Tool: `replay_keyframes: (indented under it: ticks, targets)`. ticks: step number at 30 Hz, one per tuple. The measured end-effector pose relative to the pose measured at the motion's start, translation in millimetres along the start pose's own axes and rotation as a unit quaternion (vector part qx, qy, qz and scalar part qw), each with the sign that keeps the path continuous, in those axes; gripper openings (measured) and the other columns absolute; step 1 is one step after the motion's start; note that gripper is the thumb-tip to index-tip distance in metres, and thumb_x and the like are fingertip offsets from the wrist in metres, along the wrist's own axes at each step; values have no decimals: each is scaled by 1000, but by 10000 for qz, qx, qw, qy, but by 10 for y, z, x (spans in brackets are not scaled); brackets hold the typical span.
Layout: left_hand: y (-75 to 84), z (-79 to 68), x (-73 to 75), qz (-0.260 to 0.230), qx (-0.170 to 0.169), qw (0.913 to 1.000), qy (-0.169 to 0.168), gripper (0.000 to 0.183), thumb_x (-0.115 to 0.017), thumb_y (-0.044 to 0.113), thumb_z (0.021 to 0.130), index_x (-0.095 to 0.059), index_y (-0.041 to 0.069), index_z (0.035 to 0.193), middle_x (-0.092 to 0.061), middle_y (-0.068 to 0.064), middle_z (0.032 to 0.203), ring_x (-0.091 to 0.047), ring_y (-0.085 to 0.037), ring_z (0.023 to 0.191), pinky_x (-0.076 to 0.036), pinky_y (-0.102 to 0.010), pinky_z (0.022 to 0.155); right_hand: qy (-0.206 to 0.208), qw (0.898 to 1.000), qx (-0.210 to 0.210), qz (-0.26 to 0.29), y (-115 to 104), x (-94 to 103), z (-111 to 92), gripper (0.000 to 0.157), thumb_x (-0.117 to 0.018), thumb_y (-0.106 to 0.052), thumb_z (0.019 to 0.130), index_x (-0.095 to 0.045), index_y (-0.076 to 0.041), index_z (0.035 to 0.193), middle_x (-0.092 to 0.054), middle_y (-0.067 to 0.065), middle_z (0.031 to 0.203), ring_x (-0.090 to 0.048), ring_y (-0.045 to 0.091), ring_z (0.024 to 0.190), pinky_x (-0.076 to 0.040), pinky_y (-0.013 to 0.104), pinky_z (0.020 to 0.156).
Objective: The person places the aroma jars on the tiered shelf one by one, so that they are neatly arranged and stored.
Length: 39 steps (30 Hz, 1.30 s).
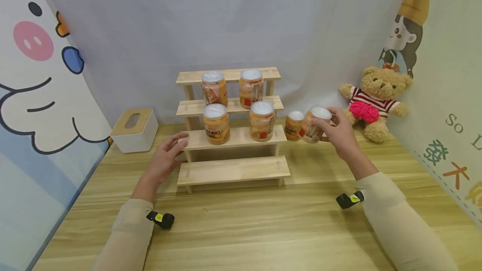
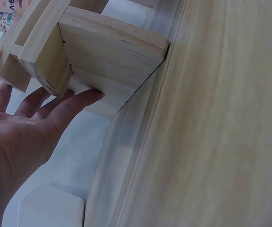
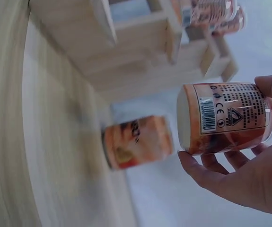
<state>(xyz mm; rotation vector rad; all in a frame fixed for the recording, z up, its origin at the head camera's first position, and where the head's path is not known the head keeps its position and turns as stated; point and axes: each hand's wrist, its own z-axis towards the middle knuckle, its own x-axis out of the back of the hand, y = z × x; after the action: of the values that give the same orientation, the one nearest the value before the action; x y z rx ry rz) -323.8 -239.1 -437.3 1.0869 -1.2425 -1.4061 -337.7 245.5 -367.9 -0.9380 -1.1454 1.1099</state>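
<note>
Right grip round orange printed jar

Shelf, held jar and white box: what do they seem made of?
Shelf: apparently wood, pale and matte, with visible grain. Jar: printed sides with slight sheen; possibly plastic, though metal or glass remains possible. White box: probably plastic, smooth and grainless; its tan lid looks wooden.

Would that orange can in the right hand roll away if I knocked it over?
Probably: the can has round sides, so on its side it might roll. Upright, its flat end should help it stand. It also seems stiff, since its walls look straight where the right hand grips it.
</note>
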Motion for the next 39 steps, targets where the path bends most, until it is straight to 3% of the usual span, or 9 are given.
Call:
replay_keyframes:
  ticks: [9, 14, 21, 29, 39]
  targets:
    - [-3, 14, 14, 13, -13, 10000, 21, 39, -54, 31, 105, -50, 13, 140, -28, -15, 159, -29, -39, 140, -34, -65, 99, -825, 9961, 284, 128, -342, -162, -330, 53, -66, -20, 99, -41, -2, 141, -51, 8, 129, -57, 17, 110, -55, 32, 78]
    - [11, 10, 6, 24, 25, 10000, -29, 42, -54, 32, 105, -49, 12, 141, -25, -15, 161, -25, -40, 142, -29, -68, 101, -1209, 9919, 288, 252, -445, -301, -462, 54, -64, -13, 98, -39, 1, 144, -51, 12, 129, -57, 19, 111, -55, 34, 79]
    - [27, 6, 0, 18, 45, 10000, 12, 40, -54, 32, 105, -50, 14, 141, -26, -15, 159, -27, -40, 141, -32, -66, 100, -1658, 9828, 535, 613, -521, -597, -596, 54, -65, -5, 95, -42, 2, 142, -53, 14, 127, -60, 21, 108, -56, 36, 81]
    - [18, 8, 15, 53, 21, 10000, 32, 42, -55, 33, 105, -49, 12, 141, -26, -16, 160, -26, -41, 142, -31, -68, 101, -2111, 9724, 733, 666, -578, -1043, -693, 52, -72, -10, 92, -48, -3, 138, -55, 14, 128, -59, 29, 113, -53, 38, 85]
    - [-3, 9, 27, 146, -12, 9999, -59, 41, -54, 33, 105, -50, 14, 141, -22, -14, 162, -24, -42, 143, -30, -69, 101, -2188, 9747, 438, 80, -486, -1543, -708, 57, -80, -23, 87, -53, -9, 136, -61, 9, 122, -61, 25, 109, -52, 40, 86]
